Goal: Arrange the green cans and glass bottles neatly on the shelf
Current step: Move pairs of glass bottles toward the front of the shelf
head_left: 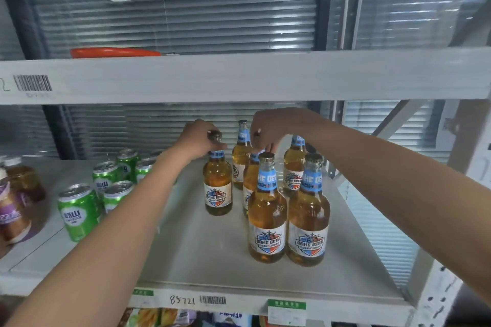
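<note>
**Both hands on bottle necks, mid-shelf**

So the person had both arms reaching into the shelf (212, 255). The left hand (198, 141) was wrapped around the neck of the lone bottle (218, 188), the one standing a bit apart on the left of the group. Its grip was closed on the neck just under the cap, and the bottle stood upright on the shelf floor.

The right hand (268, 127) came in from above, fingers pointing down, pinching the top of the middle bottle (249, 180). That one's cap was hidden behind the fingers and the front bottle, so I think the grip was holding it, but it was hard to be sure.

The rest of the cluster sat to the right of centre: two front bottles (267, 218) side by side, touching or nearly so, and two back bottles (241, 156) behind them. All amber, with blue neck bands and shield labels, all upright.

The green cans (79, 210) were bunched on the left part of the same shelf, upright, in a loose cluster running front to back, well apart from the bottles. At the far left edge were a couple of purple-labelled jars (13, 215). Something orange (114, 52) lay on the shelf above.
</note>
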